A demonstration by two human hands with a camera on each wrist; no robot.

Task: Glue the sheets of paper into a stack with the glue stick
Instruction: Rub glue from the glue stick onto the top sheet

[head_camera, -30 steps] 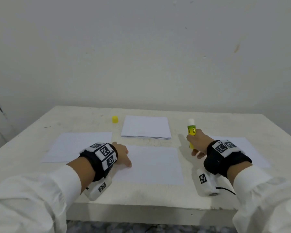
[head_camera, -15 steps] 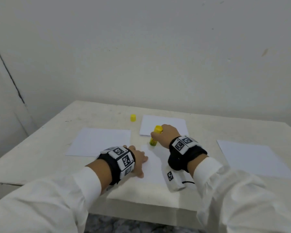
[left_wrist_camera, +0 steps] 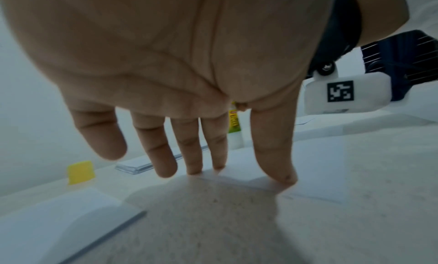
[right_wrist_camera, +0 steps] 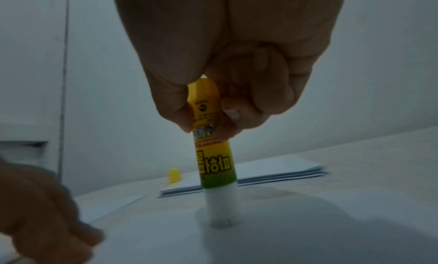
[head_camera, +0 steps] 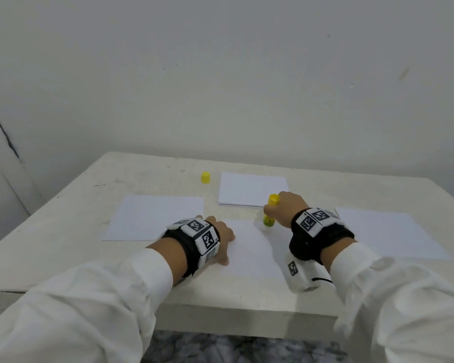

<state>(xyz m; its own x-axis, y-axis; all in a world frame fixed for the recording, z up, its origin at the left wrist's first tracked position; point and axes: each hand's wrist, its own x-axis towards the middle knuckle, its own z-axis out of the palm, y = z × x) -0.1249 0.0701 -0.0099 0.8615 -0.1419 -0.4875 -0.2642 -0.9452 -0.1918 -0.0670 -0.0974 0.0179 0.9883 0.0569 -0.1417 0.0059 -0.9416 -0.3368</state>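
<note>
— From up top, what's the right hand [head_camera: 285, 208] doing?

— It's wrapped round the glue stick [head_camera: 270, 213], fingers curled on the barrel. The stick stands nearly upright, long axis vertical, yellow base at the top and the glue end down on the middle sheet [head_camera: 252, 247], near its far edge.

— And the left hand [head_camera: 220, 241]?

— Laid flat on the left part of that same sheet, fingers spread and straight, gripping nothing. On the table [head_camera: 63, 231] there's another sheet [head_camera: 155, 217] to the left, one more [head_camera: 388, 231] off to the right, the paper stack [head_camera: 252, 188] at the back and the yellow cap [head_camera: 205, 177] standing just left of the stack.

— What about the left wrist camera?

— The left hand [left_wrist_camera: 189, 80] is seen from below the palm. The fingertips [left_wrist_camera: 283, 176] press down on the edge of the middle sheet [left_wrist_camera: 308, 165], fingers splayed wide. Between two fingers I can see the glue stick [left_wrist_camera: 234, 129] upright behind them, white end down. The cap [left_wrist_camera: 80, 171] and the stack [left_wrist_camera: 142, 165] lie further back.

— And the right wrist camera?

— The right hand [right_wrist_camera: 227, 61] pinches the upper part of the glue stick [right_wrist_camera: 215, 155] between thumb and curled fingers. It points straight down, the white tip touching the middle sheet [right_wrist_camera: 284, 240]. Behind it are the stack [right_wrist_camera: 272, 171] and the cap [right_wrist_camera: 174, 175], and the left hand [right_wrist_camera: 42, 211] is a blur at the lower left.
</note>
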